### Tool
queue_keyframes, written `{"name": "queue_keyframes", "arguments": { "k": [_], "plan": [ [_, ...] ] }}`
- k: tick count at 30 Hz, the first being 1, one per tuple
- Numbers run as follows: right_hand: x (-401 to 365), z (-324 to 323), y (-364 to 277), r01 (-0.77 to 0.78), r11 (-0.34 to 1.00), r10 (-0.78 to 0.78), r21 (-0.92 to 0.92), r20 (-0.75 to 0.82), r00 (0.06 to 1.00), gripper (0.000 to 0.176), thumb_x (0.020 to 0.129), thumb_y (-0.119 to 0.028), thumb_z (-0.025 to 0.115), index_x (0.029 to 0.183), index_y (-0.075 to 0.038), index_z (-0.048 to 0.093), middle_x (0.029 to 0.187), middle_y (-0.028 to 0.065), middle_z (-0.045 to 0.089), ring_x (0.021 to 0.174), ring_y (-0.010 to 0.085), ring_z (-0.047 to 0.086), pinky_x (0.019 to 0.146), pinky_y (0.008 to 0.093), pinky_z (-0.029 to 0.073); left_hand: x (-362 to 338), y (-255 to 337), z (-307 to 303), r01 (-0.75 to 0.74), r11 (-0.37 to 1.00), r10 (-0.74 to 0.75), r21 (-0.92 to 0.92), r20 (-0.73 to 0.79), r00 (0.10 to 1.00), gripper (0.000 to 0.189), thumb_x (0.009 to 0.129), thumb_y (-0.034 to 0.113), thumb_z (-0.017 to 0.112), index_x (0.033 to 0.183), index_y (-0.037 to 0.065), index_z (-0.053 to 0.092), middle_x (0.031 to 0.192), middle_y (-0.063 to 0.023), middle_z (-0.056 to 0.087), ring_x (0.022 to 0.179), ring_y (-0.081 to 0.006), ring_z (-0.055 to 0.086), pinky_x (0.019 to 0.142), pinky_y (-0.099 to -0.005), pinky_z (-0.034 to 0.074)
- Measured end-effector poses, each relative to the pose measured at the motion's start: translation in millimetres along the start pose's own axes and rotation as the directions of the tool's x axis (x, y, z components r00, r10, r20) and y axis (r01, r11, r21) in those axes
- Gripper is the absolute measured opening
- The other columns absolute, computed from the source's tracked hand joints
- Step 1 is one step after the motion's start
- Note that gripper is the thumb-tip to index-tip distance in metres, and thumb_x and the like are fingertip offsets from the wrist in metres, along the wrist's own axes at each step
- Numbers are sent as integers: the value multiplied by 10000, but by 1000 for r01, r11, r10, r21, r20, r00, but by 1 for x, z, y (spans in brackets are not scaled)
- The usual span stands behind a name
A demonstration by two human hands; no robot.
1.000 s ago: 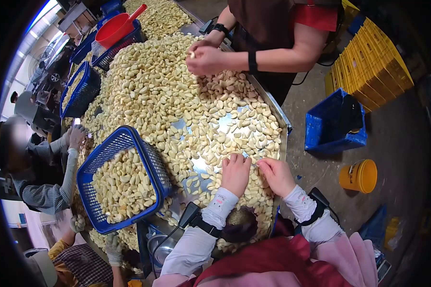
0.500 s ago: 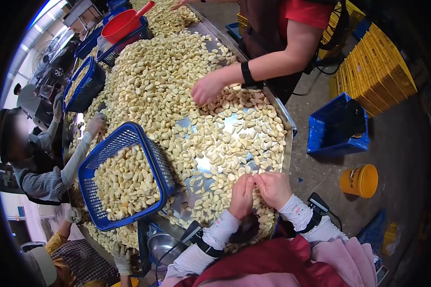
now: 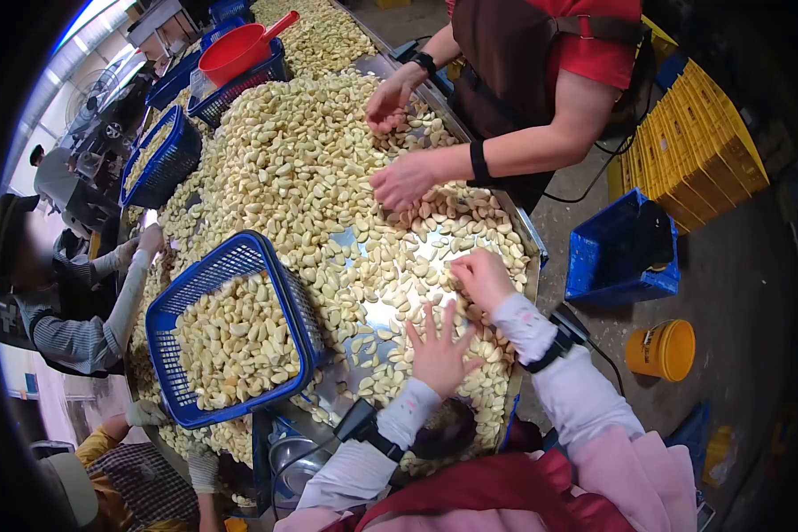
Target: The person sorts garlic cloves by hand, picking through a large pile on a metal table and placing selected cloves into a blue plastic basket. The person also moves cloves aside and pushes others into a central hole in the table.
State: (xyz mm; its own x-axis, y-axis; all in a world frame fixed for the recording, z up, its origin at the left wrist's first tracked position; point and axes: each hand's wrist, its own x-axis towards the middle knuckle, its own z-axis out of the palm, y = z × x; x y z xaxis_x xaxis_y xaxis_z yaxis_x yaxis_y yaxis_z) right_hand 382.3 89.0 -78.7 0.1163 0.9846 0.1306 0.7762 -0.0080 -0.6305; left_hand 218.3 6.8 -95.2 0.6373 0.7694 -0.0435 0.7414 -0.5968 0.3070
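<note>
The table (image 3: 380, 313) ends just past three o'clock of my hands, so a wide outward sweep could push cloves (image 3: 275, 168) over its edge. At nine o'clock the full basket (image 3: 303, 355) sits near my left sleeve; a careless elbow could jog it and spill some. A co-worker's hand (image 3: 408, 180) works at eleven o'clock from my right, close enough to bump if we both reach inward. My left hand (image 3: 441, 350) lies spread open, cloves under and around it; my right hand (image 3: 485, 279) has curled fingers, cloves beside them, its grip too hidden to tell.
</note>
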Motion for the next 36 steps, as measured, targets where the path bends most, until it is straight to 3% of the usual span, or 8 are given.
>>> {"name": "queue_keyframes", "arguments": {
  "k": [5, 9, 13, 19, 25, 30, 33, 36],
  "plan": [
    [39, 24, 5, -42, 994, 69, -98, 290, 954, 129, 782, -126, 698, 858, -29, 732, 852, 188, 658, 818, 340, 650, 758, 396, 521, -52, 9, 7, -161, 985, 167, -70, 99, 981, 617, 850, 527, 644, 1390, 255, 520, 1558, -216, 259, 1395, -558, 201, 1036, -749, 209],
    [37, 10, 46, -370, 700, 207, 611, 323, 924, 153, 737, -115, 663, 845, -22, 717, 876, 202, 681, 782, 242, 665, 741, 298, 524, -12, -80, -40, 388, 921, -380, 16, -178, 908, 645, 855, 516, 647, 1409, 221, 498, 1565, -235, 228, 1371, -580, 210, 1028, -723, 259],
    [-7, 10, 14, 189, 977, -161, -97, 241, 957, 172, 750, -109, 739, 865, -6, 663, 841, 159, 608, 749, 297, 614, 709, 359, 504, -35, -74, -20, 377, 924, -372, 71, -66, 926, 719, 847, 554, 632, 1472, 269, 417, 1592, -237, 125, 1387, -616, 91, 1021, -763, 208],
    [-9, 23, -8, 76, 994, -54, -73, 264, 963, 204, 744, -132, 755, 865, 13, 677, 905, 207, 629, 849, 398, 640, 779, 448, 523, -106, 0, -4, 265, 963, -259, -54, 89, 962, 740, 800, 485, 713, 1455, 278, 435, 1586, -219, 160, 1379, -606, 148, 1000, -777, 222],
    [10, -25, -127, -469, 619, -27, 630, 614, 789, 365, 812, -186, 773, 1118, -19, 664, 845, 11, 660, 639, 56, 570, 560, 222, 478, -96, -8, -15, 274, 952, -278, -133, -9, 961, 716, 798, 447, 720, 1426, 219, 463, 1546, -211, 267, 1381, -522, 258, 994, -737, 288],
    [40, 52, -279, 3, 432, -537, 902, 254, 804, 485, 870, -152, 703, 1312, -56, 529, 1174, 90, 580, 996, 156, 577, 845, 299, 527, -85, 15, 8, 57, 703, -176, -709, -96, 980, 551, 846, 448, 613, 1325, 179, 569, 1479, -211, 393, 1371, -455, 327, 1047, -696, 219],
    [44, 84, -278, 520, 536, -660, 664, -54, 749, 482, 897, -143, 655, 1346, -49, 509, 1349, 155, 479, 1147, 221, 576, 858, 345, 555, -95, -12, 13, 139, 901, -234, -411, -191, 953, 584, 826, 398, 651, 1344, 152, 539, 1461, -213, 402, 1380, -447, 311, 1058, -670, 233],
    [35, 27, -212, 36, 578, -404, 815, 248, 880, 287, 915, -85, 583, 1188, -9, 634, 1288, 136, 556, 1073, 221, 632, 857, 328, 560, -130, -60, -34, 393, 916, -400, -79, -121, 908, 685, 802, 392, 703, 1402, 159, 471, 1416, -268, 405, 1254, -402, 438, 941, -579, 379]
  ]
}}
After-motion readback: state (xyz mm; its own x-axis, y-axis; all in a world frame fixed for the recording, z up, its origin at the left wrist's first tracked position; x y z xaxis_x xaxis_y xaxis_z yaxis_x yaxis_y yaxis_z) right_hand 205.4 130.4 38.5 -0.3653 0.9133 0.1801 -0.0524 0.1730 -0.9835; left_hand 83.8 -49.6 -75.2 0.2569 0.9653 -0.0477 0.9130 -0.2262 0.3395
